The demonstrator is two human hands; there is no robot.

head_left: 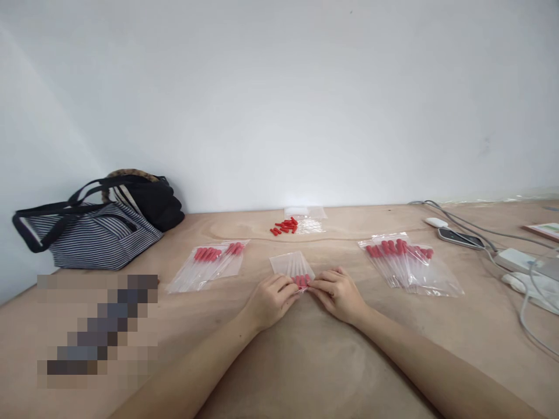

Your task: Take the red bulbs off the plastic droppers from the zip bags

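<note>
A small clear zip bag [286, 263] of droppers with red rubber bulbs [301, 281] lies on the table in front of me, its bulb end nearest to me. My left hand [271, 297] pinches the near edge of this bag on its left side. On the right side, the fingers of my right hand [338, 293] are closed on the same edge. Both sets of fingertips are close together, and they hide parts of the edge. Thin clear tubes fan out inside the bag, away from me.
Filled dropper bags lie in a left group [209, 265] and a right group [404, 262]. Loose red bulbs [286, 226] and clear tubes [310, 225] lie near the wall. A striped bag [100, 235] stands at left; a phone [459, 237] and cables [526, 297] lie at right.
</note>
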